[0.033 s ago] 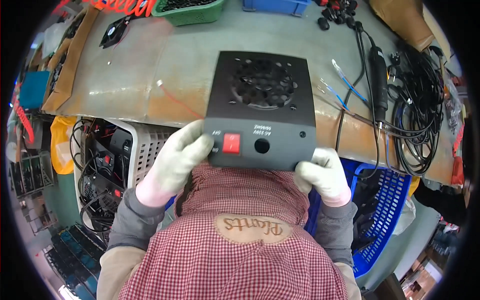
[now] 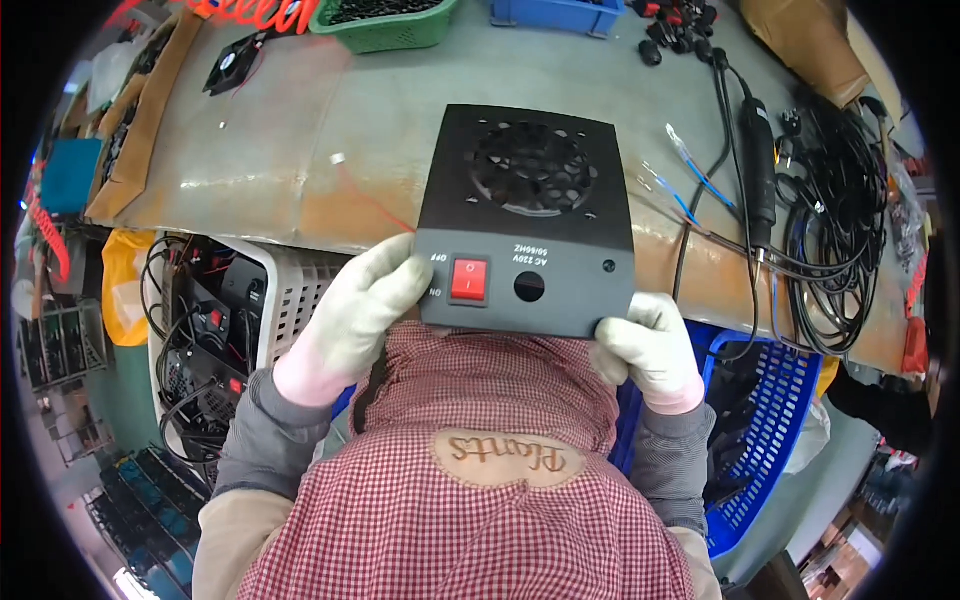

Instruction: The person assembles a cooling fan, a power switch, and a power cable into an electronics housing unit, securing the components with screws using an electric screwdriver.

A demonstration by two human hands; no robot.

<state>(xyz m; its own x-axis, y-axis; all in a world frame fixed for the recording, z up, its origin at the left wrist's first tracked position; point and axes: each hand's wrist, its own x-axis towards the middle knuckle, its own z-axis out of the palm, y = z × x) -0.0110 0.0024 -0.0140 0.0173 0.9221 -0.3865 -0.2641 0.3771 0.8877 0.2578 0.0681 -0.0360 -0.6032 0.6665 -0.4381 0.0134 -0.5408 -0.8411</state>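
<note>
Black housing (image 2: pixel 540 232): held between your hands, overlapping the near edge of the counter (image 2: pixel 270 140) in view; its underside is hidden from you.
Red wire (image 2: pixel 375 200): one end drops out of sight at the housing's left edge.
Green basket (image 2: pixel 390 36): cut off at the top border.
Left hand (image 2: pixel 362 303): thumb on the front left corner, other fingertips hidden; grip clamped on the housing.
Right hand (image 2: pixel 650 347): fingers curled, front right corner; grip clamped likewise.
</note>
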